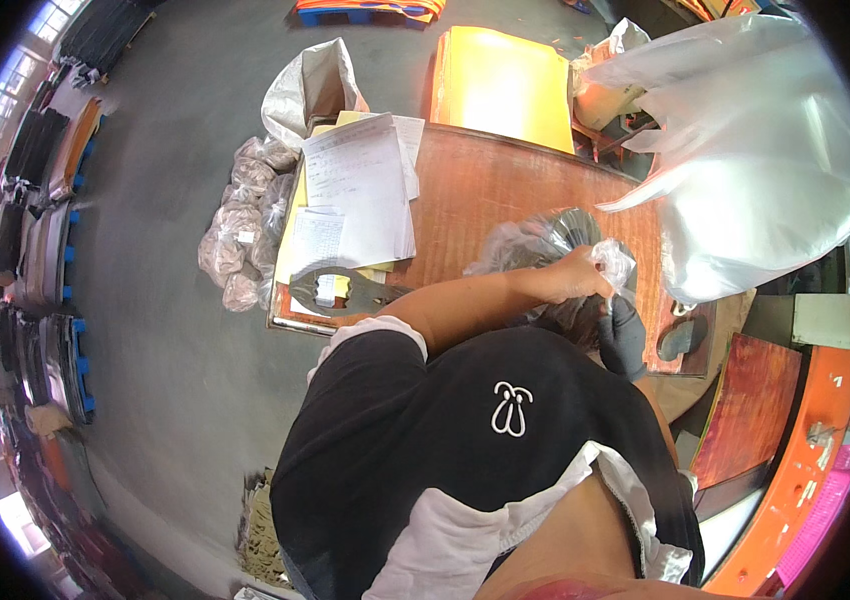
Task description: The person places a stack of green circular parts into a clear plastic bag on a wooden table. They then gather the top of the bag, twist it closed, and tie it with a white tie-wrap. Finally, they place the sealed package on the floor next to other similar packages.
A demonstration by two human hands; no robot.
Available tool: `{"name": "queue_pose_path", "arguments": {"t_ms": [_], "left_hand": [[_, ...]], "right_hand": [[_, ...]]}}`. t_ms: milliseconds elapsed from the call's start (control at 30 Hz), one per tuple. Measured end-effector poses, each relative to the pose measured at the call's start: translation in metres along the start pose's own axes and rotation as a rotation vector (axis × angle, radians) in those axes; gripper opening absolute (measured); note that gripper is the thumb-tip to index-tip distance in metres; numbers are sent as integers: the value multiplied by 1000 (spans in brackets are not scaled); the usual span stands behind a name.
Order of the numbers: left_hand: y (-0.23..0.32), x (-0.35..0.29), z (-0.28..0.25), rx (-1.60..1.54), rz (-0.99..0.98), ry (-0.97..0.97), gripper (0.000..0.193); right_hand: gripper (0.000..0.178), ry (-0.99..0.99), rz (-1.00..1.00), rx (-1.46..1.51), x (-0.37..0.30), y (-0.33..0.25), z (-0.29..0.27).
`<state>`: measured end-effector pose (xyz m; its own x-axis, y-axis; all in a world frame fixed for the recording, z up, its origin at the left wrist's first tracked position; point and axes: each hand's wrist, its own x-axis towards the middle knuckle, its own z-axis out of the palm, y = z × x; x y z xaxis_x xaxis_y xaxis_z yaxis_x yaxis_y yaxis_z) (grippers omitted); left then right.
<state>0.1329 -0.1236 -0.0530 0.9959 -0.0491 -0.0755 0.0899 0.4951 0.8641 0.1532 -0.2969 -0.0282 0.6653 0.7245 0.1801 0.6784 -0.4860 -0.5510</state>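
Note:
A clear plastic bag [525, 243] with dark contents lies on the brown table [485, 180] in front of my body. My left hand [577, 276], bare, is closed around the bag's gathered neck, and bunched clear plastic [613, 260] sticks out above the fingers. Just beside it, my right hand [623, 338] wears a dark glove. Its fingers are closed at the neck, close under the left hand. My left forearm and torso cover part of the bag. A dark flat object [683, 339] rests on the table to the right of my right hand.
Papers [360, 185] and a black object with an opening [345, 291] lie at the table's left. Bagged bundles [240, 235] are piled beside it, near a white sack [310, 90]. A yellow stack [501, 90] stands beyond; large clear plastic sheeting [765, 170] hangs at right.

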Motion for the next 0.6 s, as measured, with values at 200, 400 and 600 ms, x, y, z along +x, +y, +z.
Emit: {"name": "queue_pose_path", "arguments": {"t_ms": [200,400,600], "left_hand": [[-5,-6,3,514,291,97,27],[-3,-9,14,713,546,134,24],[13,-7,3,1125,866,79,21]], "right_hand": [[26,-101,240,581,11,12,-33],[51,-15,-57,254,27,28,-13],[46,-96,58,471,32,47,-9]]}}
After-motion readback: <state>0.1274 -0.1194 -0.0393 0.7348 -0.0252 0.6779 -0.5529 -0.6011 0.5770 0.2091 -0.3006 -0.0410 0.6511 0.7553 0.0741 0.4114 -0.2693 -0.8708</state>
